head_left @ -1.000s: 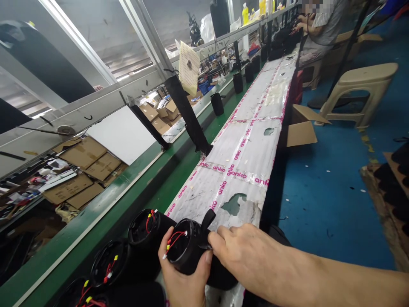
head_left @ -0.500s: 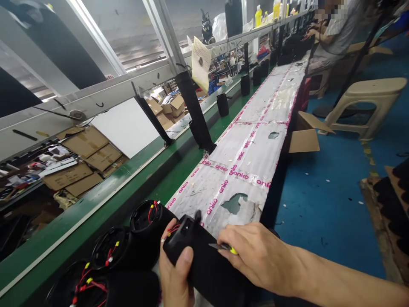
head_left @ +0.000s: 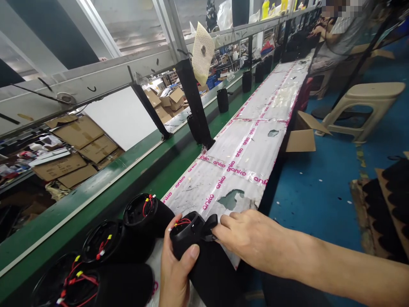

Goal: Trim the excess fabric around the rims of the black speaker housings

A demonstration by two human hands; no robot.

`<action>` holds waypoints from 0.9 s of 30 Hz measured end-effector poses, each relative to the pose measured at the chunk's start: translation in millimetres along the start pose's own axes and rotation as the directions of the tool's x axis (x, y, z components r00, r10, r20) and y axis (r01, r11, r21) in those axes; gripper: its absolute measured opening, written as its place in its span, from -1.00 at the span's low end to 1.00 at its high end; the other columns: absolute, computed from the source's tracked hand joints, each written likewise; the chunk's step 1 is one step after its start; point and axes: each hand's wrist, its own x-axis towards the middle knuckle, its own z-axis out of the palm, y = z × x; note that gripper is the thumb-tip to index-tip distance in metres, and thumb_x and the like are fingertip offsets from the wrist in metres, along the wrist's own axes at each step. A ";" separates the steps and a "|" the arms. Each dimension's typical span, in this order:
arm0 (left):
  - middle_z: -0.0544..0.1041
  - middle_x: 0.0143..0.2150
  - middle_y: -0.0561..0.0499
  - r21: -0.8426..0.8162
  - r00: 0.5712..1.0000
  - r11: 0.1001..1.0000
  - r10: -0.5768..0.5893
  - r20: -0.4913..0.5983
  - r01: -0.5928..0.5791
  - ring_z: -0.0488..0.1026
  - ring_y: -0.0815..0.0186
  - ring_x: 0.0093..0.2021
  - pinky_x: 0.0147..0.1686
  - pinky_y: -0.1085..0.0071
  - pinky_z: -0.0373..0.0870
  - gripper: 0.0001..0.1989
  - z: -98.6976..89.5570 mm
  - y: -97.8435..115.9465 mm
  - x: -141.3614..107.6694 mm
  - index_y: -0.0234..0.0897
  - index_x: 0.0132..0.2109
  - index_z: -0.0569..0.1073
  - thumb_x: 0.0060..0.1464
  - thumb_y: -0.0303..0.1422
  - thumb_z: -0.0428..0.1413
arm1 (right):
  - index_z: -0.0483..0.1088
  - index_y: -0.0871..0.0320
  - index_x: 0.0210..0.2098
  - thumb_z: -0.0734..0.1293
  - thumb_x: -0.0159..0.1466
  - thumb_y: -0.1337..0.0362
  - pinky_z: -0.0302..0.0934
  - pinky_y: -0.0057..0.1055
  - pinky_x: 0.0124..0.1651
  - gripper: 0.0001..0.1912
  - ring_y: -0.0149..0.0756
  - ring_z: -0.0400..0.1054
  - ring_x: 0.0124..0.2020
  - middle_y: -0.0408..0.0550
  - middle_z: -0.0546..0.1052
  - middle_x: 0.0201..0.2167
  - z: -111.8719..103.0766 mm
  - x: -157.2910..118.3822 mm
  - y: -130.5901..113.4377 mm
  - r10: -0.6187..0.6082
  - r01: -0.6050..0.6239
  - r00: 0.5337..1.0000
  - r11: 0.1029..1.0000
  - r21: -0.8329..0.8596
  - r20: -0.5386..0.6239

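Observation:
My left hand [head_left: 177, 266] is wrapped round a black cylindrical casing [head_left: 212, 268], thumb on its side. The casing lies tilted, its open end towards the upper left, with red wires [head_left: 182, 222] showing inside. At its rim a short black strap [head_left: 209, 225] bends up in a loop. My right hand [head_left: 246, 234] is closed at the strap's outer side, with its fingertips pressed on it. The palm is turned away, so anything else in that hand is hidden. Left of my hands stand several like casings [head_left: 162, 217] with red wires and yellow connectors.
A long bench [head_left: 236, 149] covered in torn white wrap with pink print runs ahead. Beside it is a green conveyor [head_left: 153, 181] carrying more black casings. An open carton [head_left: 300, 140] and a beige stool [head_left: 367, 100] stand at the right. A seated person [head_left: 335, 40] works farther along.
My right hand has moved from the casing's side up to the strap. The pointed blade with a yellow part, seen in it earlier, no longer shows. The view has shifted slightly.

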 end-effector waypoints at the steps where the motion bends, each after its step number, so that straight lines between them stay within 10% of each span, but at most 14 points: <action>1: 0.58 0.04 -0.11 0.003 1.000 1.000 0.002 0.004 -0.002 0.55 0.07 -0.03 -0.09 0.38 0.50 -0.10 -0.3 -0.2 0.1 -0.16 0.24 0.34 -0.27 -0.07 0.41 | 0.25 0.10 -0.20 0.25 0.32 0.45 -0.03 -0.26 -0.51 -0.87 -0.23 0.29 -0.45 -0.13 0.40 -0.39 0.1 0.8 0.5 -0.007 0.007 1.000 1.000 -0.003 0.000; 27: 0.52 0.19 -0.14 0.075 0.997 0.997 0.024 0.071 -0.030 0.41 -0.08 0.24 0.23 0.16 0.34 -0.04 -8.0 -7.2 2.5 -0.18 0.33 0.25 -0.19 -0.04 0.38 | 0.22 0.11 -0.22 0.19 0.14 0.56 -0.05 -0.27 -0.52 -0.72 -0.18 0.33 -0.45 -0.09 0.40 -0.39 -11.3 2.9 2.2 -0.084 0.087 0.996 0.984 -0.155 0.025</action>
